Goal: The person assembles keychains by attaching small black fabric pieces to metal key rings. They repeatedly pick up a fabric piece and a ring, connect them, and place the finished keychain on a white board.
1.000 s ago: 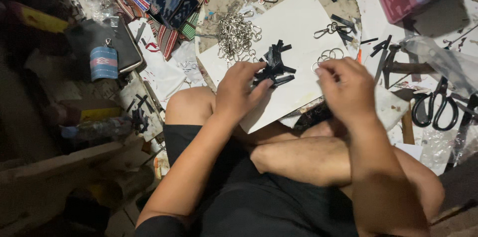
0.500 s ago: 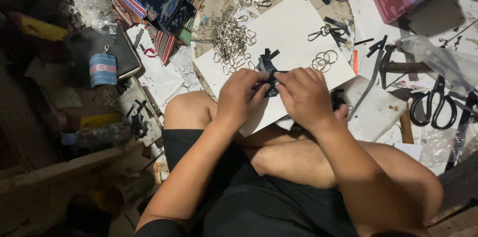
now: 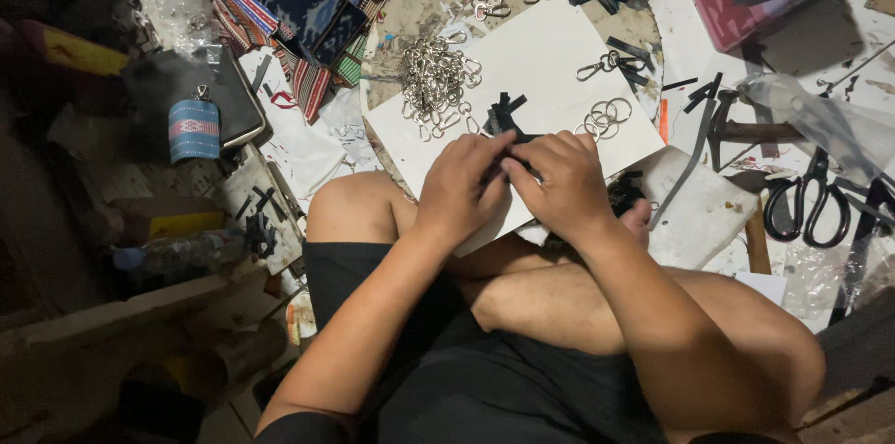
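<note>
Pinching a small black strap (image 3: 511, 141) between both sets of fingertips, my left hand (image 3: 460, 187) and right hand (image 3: 559, 185) are pressing together over the white board (image 3: 541, 62). I'm judging that a slip could be flicking it among the black scraps (image 3: 503, 113) just beyond my knuckles.

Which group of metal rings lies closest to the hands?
The small cluster of split rings beside the right hand; the other ring piles lie farther up the board.

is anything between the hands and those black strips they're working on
Nothing visible. The left hand and right hand are already closed together on the black strips over the white sheet. The pile of metal clasps lies off to the side.
</note>
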